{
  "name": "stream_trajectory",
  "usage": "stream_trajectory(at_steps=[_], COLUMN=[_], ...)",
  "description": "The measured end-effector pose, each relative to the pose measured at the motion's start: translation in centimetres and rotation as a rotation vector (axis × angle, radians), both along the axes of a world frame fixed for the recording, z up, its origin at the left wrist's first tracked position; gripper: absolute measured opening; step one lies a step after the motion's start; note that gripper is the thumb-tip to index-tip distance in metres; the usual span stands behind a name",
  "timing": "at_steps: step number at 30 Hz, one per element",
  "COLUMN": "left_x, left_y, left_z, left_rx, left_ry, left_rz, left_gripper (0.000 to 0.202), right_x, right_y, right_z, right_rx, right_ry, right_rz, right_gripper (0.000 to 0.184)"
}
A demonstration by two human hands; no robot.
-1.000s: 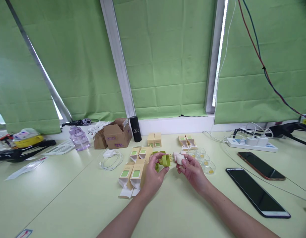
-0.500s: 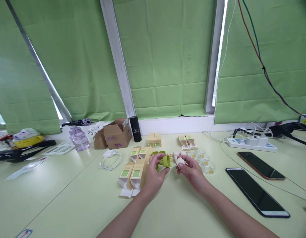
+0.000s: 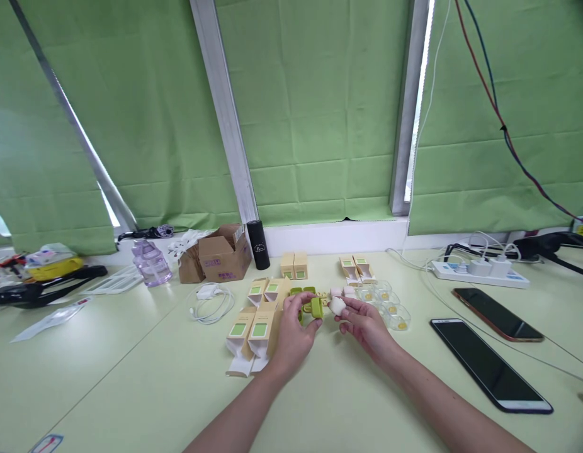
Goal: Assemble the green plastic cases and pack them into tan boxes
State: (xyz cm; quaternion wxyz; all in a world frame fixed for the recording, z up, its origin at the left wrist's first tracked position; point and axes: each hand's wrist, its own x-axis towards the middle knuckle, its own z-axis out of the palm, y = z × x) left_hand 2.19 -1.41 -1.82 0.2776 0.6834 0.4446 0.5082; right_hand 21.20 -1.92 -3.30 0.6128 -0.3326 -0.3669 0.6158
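My left hand (image 3: 294,333) is closed around a small green plastic piece (image 3: 316,307), held just above the table. My right hand (image 3: 364,327) pinches a small white rounded piece (image 3: 337,306) right beside the green one; the two almost touch. More green pieces (image 3: 297,292) and small white pieces (image 3: 342,291) lie on the table just behind my hands. Open beige cartons with green labels (image 3: 254,330) lie left of my left hand. Clear plastic shells with yellow dots (image 3: 390,308) sit to the right of my right hand.
Two phones (image 3: 490,365) lie face up at the right, with a power strip (image 3: 480,274) and cables behind. At the back left are a brown cardboard box (image 3: 223,255), a black cylinder (image 3: 258,245), a purple bottle (image 3: 151,262) and a white cable (image 3: 210,302).
My two hands have drawn closer together and slightly lower, bringing the white piece up against the green piece.
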Motion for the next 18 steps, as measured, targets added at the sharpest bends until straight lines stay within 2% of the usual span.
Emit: stream_trajectory(at_steps=[9, 18], left_x=[0.08, 0.21], left_y=[-0.26, -0.80], left_z=[-0.02, 0.22], left_rx=[0.008, -0.018], left_ry=[-0.009, 0.035], left_rz=[-0.021, -0.069], left_gripper=[0.047, 0.050], right_x=[-0.26, -0.50], right_y=[-0.06, -0.23], right_z=[-0.13, -0.13], right_rx=[0.086, 0.162], right_ry=[-0.094, -0.216], right_rz=[-0.071, -0.039], right_gripper=[0.058, 0.055])
